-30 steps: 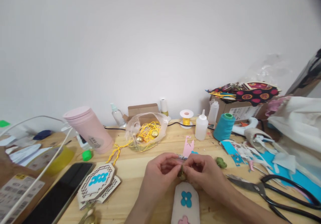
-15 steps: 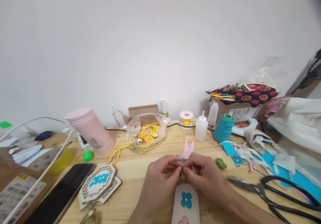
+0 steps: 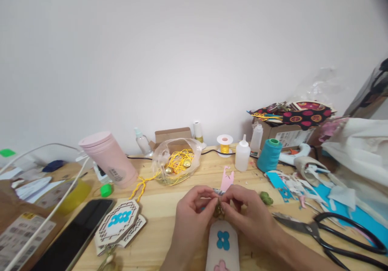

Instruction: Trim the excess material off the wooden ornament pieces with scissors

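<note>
My left hand [image 3: 194, 216] and my right hand [image 3: 245, 212] meet at the lower middle, thumbs and forefingers pinched close together. Between and just below the fingertips shows a small brass-coloured bell [image 3: 218, 212], partly covered by them; any cord in the pinch is too fine to make out. Directly below lies a long white tag [image 3: 223, 255] with a rounded top, bearing a blue flower [image 3: 223, 240] and a pink flower [image 3: 221, 265]. Behind the fingers a pink cut-out strip [image 3: 227, 178] rests on the wood.
Black-handled scissors [image 3: 315, 228] lie to the right, near an olive-green knot [image 3: 266, 198] and blue scraps [image 3: 333, 202]. Farther back stand a teal thread cone [image 3: 269, 155] and squeeze bottle [image 3: 242, 155]. Leftward are octagonal tags [image 3: 118, 222], a phone [image 3: 72, 234] and pink tumbler [image 3: 109, 157].
The fingertips and the brass-coloured bell have shifted very slightly, and the bell shows a little more below them. Both hands keep their pinch; the view has moved a touch.
</note>
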The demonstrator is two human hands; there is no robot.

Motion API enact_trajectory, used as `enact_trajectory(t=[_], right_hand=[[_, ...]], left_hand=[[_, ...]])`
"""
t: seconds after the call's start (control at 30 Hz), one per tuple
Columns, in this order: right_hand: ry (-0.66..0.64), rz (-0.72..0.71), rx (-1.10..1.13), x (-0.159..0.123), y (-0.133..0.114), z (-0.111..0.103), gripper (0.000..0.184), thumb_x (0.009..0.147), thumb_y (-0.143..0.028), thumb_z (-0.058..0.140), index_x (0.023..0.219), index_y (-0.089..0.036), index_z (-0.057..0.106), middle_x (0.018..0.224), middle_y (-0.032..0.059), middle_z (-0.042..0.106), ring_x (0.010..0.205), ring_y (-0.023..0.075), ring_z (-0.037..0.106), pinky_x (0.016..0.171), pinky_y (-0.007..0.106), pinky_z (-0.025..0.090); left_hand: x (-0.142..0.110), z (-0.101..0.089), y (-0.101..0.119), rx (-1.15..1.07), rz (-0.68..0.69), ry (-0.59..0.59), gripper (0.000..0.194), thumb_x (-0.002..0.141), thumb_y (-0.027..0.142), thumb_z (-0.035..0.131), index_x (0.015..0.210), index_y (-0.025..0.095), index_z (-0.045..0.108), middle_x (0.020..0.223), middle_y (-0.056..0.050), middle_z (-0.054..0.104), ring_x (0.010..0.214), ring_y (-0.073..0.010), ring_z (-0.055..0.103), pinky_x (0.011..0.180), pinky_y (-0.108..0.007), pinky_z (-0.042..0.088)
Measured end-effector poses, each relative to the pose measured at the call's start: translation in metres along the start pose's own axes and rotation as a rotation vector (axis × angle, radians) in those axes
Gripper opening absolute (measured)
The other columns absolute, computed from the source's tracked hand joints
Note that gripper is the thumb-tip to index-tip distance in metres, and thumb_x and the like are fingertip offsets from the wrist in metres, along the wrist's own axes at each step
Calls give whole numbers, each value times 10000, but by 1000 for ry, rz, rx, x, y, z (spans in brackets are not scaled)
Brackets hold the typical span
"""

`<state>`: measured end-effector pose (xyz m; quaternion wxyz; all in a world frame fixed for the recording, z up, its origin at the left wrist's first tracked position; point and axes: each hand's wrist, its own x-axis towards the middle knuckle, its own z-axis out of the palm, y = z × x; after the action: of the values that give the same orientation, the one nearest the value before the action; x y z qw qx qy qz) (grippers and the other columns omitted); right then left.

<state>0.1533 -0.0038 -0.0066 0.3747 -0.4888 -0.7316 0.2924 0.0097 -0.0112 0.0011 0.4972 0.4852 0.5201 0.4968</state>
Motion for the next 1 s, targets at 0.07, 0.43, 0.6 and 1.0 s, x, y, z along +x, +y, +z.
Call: enact_trajectory(t=[0.07,0.43,0.6,1.0], right_hand=[[11,-21,-13,0,-1,0,127,719,-197,482,697,-185,606,595,-20,551,524,97,436,505,210,340],[-10,-52,-9,3,4,-1,163,754,-209,494,730,-212,654,603,-13,576,535,100,454,499,212,334],[-17,-33,-18,3,3,-1,168,762,-224,501,747,-220,669,606,-9,590,538,104,460,503,215,334],[40,6,-52,2,3,1,167,733,-228,507,711,-217,673,543,-16,551,495,100,424,470,209,314]], left_hand=[[1,0,1,-10,-20,10,122,657,226,652,717,163,566,672,9,631,486,-86,555,362,-156,409],[2,-1,1,3,-23,5,129,634,232,671,697,150,593,640,-3,625,476,-81,516,310,-132,343],[2,0,0,-25,-44,-5,103,637,213,671,687,149,609,583,5,633,396,-40,432,327,-131,326],[1,0,0,-65,-37,-29,49,638,178,665,671,159,635,682,-24,701,494,-87,557,358,-141,362]])
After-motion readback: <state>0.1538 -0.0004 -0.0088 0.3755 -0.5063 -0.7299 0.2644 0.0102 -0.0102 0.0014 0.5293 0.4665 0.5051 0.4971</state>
